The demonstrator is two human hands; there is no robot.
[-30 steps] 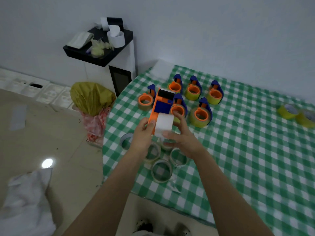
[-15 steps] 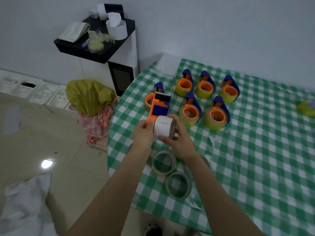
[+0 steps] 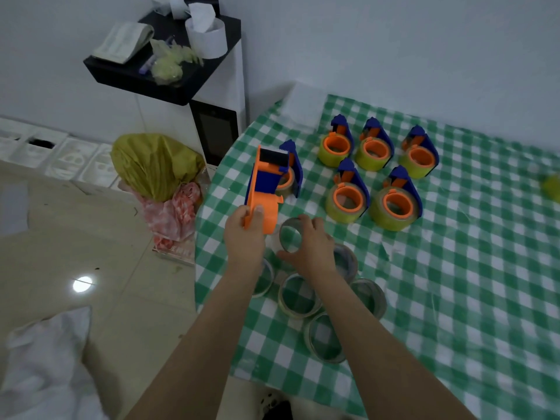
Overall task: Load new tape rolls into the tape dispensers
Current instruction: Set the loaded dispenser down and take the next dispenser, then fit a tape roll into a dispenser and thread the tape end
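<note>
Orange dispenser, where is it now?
Head view: the left hand grips the orange dispenser over the table's left edge, beside the clear roll in the right hand.

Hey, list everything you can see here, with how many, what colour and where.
Held dispenser: one, orange and blue, bare hub, raised over the table's left edge.
Loaded dispensers: six, blue and orange with yellow-green tape, far side of the cloth; one sits partly behind the held dispenser.
Rings: at least five, clear greyish, near side of the cloth.
Held ring: one, clear greyish.
Yellow roll: one, right edge.
Tablecloth: one, green and white check.
Bags: one yellow, one pink, on the floor.
Cabinet: one, white with a black tray on top, by the wall.
Left hand: grips the held dispenser.
Right hand: pinches the held ring.
</note>
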